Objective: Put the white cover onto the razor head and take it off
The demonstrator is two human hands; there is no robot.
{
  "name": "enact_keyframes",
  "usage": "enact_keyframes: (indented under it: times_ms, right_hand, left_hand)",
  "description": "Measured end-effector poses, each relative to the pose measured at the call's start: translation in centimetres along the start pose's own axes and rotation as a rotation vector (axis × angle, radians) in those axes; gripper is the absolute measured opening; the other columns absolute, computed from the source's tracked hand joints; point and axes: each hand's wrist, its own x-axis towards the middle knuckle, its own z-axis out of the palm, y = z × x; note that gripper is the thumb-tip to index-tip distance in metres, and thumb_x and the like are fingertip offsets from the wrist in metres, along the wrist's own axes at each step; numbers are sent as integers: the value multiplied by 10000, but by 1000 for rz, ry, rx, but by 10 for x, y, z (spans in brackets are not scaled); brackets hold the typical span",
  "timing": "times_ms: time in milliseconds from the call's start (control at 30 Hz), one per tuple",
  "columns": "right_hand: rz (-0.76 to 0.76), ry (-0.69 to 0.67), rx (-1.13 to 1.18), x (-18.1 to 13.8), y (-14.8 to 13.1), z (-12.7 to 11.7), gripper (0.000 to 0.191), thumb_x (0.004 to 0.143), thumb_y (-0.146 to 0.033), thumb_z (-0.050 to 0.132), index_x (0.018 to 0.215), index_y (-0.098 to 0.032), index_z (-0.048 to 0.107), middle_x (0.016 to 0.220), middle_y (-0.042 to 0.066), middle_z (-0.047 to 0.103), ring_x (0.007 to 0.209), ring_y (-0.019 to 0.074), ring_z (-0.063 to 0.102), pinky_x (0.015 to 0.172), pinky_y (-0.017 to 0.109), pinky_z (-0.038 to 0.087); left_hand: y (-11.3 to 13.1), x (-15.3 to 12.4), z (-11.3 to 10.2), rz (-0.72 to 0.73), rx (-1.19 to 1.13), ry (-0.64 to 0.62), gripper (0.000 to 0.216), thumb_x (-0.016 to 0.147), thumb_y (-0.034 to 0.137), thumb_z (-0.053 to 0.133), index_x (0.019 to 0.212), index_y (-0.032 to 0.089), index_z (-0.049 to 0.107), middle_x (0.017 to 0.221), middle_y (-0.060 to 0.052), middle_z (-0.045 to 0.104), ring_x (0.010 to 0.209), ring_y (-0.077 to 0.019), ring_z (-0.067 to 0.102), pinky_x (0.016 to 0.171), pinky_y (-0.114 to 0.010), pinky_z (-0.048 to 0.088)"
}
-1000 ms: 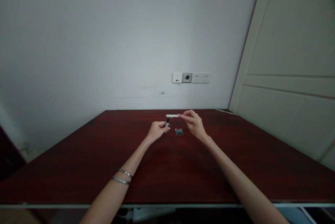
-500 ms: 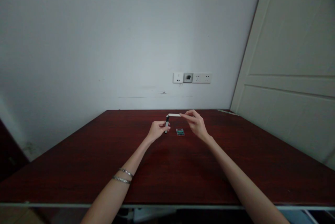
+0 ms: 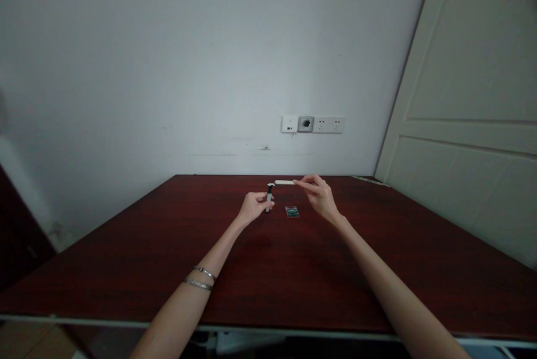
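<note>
My left hand [image 3: 252, 208] is closed around a slim grey and black handle with a small silver head [image 3: 269, 191], held upright; it looks like a razor, though it is too small to be sure. Between the fingertips of my right hand [image 3: 321, 197] is a flat white stick [image 3: 284, 182], level and pointing left. Its left end is close beside the silver head, with a slight gap. On the table below, between both hands, lies a small clear case [image 3: 292, 212] with something teal in it.
The dark red wooden table [image 3: 268, 280] runs back to a white wall with sockets [image 3: 328, 124]. A pale panelled door [image 3: 470, 96] stands at the right. A thin flat strip [image 3: 369, 180] lies at the table's back right edge.
The white stick has drawn a little to the right, opening a slight gap from the silver head. The whole view has shifted slightly; both hands keep their hold.
</note>
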Motion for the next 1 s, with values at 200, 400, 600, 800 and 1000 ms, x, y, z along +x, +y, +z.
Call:
enact_keyframes:
  times_ms: [200, 400, 600, 800, 1000]
  right_hand:
    - [-20, -31, 0, 1, 1, 7, 401, 851, -98, 433, 1109, -331, 633, 935, 47, 572, 864, 165, 551, 741, 307, 422]
    - [12, -42, -18, -1, 19, 7, 411, 840, -86, 424, 1107, -312, 640, 938, 53, 584, 839, 163, 567, 745, 301, 457]
    - [72, -133, -51, 0, 26, 15, 442, 848, -96, 421, 1209, -306, 566, 997, 46, 618, 829, 154, 585, 736, 261, 469]
    - [129, -175, -55, -6, 25, 29, 417, 857, -143, 451, 1228, -307, 547, 956, 39, 627, 789, 148, 589, 695, 240, 464]
    - [181, -179, 5, -15, 24, 36, 337, 862, -223, 476, 1170, -276, 601, 911, 48, 609, 745, 139, 577, 668, 236, 463]
  left_hand:
    - [-4, 1, 6, 9, 42, -12, 196, 626, 241, 677, 755, 96, 645, 602, -30, 641, 544, -128, 588, 557, -241, 468]
    - [-6, 9, -5, -106, -73, -12, 257, 619, 273, 711, 787, 98, 628, 654, -62, 661, 580, -152, 629, 556, -253, 488]
    - [-12, 12, 0, -283, -87, -102, 246, 685, 316, 674, 804, 113, 601, 670, -58, 654, 569, -151, 645, 472, -210, 467]
    - [-23, 5, 7, -344, -168, -106, 216, 719, 308, 639, 776, 109, 579, 652, -50, 640, 536, -153, 637, 445, -226, 479]
    - [-24, 3, 9, -389, -246, -77, 182, 730, 266, 625, 745, 98, 558, 615, -51, 626, 484, -157, 621, 432, -249, 487]
